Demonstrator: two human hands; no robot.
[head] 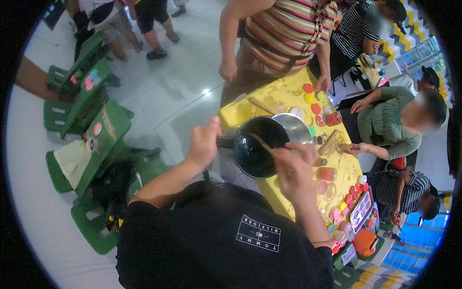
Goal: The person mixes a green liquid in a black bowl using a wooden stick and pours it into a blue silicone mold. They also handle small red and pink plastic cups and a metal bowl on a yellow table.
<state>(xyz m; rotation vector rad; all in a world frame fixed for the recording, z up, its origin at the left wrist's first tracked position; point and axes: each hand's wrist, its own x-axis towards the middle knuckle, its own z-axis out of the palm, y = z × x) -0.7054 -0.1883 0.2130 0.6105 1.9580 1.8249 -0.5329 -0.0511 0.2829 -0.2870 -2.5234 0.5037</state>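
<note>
My left hand (pixel 203 144) grips the handle (pixel 225 142) of a dark saucepan (pixel 257 160), thumb pointing up. The pan is held at the near edge of a table, its mouth facing me. Between the fingers of my right hand (pixel 296 173) is a thin wooden stick (pixel 262 143), its far end inside the pan. What the pan contains is too dark to make out. Just behind the pan stands a shiny metal pot (pixel 297 127), partly covered by it. A bundle of wooden sticks (pixel 329 144) lies beyond my right hand.
The table has a yellow cover (pixel 236 112). On it are a red jar (pixel 333 119), a glass of pinkish material (pixel 326 174), several small coloured pieces (pixel 350 198) and a pink mould tray (pixel 361 209). People stand around its far side. Green plastic furniture (pixel 108 133) is at left.
</note>
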